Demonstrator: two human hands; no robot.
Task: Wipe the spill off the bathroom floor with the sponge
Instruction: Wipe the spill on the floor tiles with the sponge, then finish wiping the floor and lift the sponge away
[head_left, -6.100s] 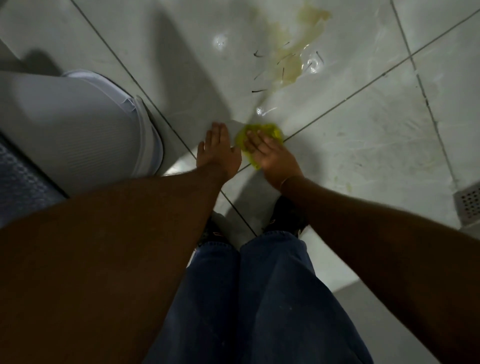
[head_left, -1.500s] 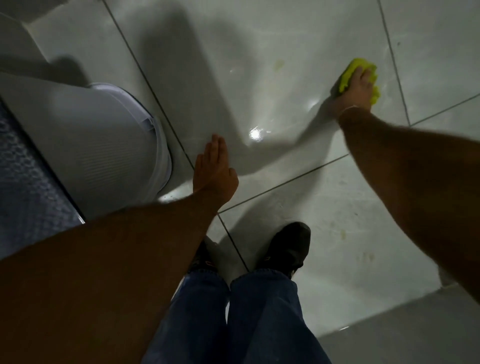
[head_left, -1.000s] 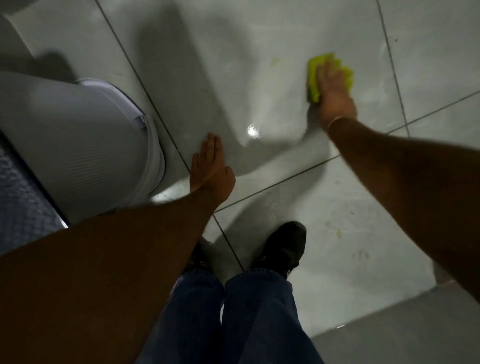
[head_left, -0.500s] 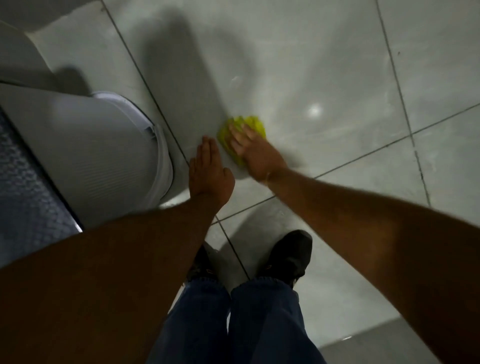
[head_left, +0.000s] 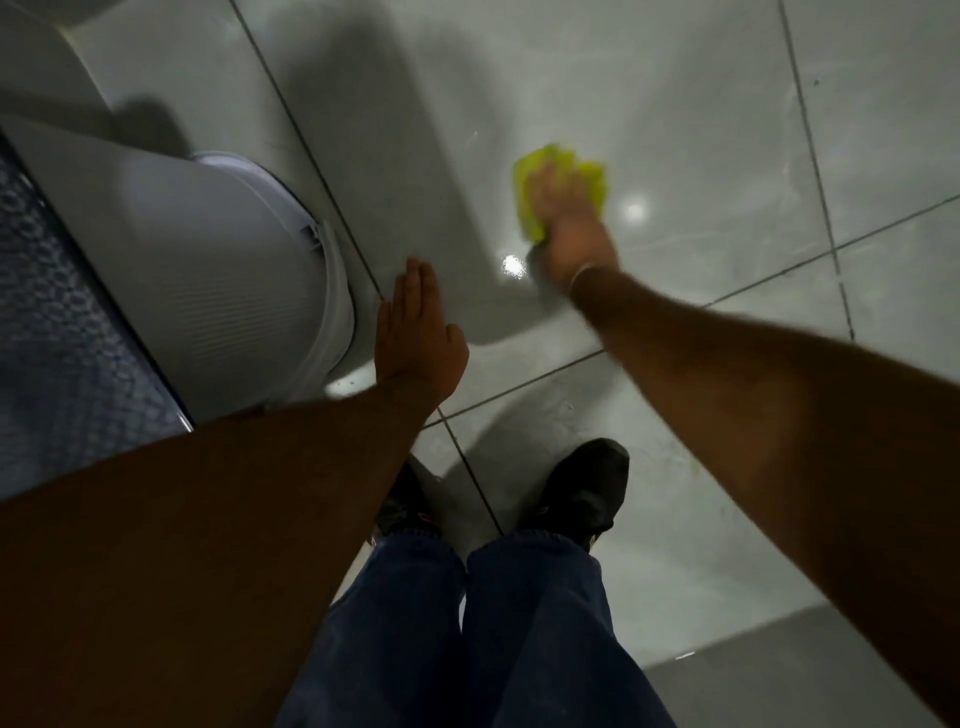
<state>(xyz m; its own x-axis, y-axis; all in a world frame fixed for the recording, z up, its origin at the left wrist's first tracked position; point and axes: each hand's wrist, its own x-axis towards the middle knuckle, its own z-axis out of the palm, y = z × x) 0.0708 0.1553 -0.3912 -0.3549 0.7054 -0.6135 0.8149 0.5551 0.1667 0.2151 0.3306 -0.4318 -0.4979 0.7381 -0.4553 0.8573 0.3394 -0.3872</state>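
Grey tiled floor (head_left: 675, 130): right hand (head_left: 569, 228) presses yellow sponge (head_left: 530, 171) down.

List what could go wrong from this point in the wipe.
1. The floor looks wet and glossy; the left hand braced flat on it, or the black shoes, could slip.
2. The right hand covers most of the yellow sponge, so pale residue may get missed.

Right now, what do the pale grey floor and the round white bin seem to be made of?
Pale grey floor: probably glazed ceramic tile, glossy, since it shows dark grout lines and bright light reflections. Round white bin: apparently matte plastic, with fine ribbing and a moulded rim.
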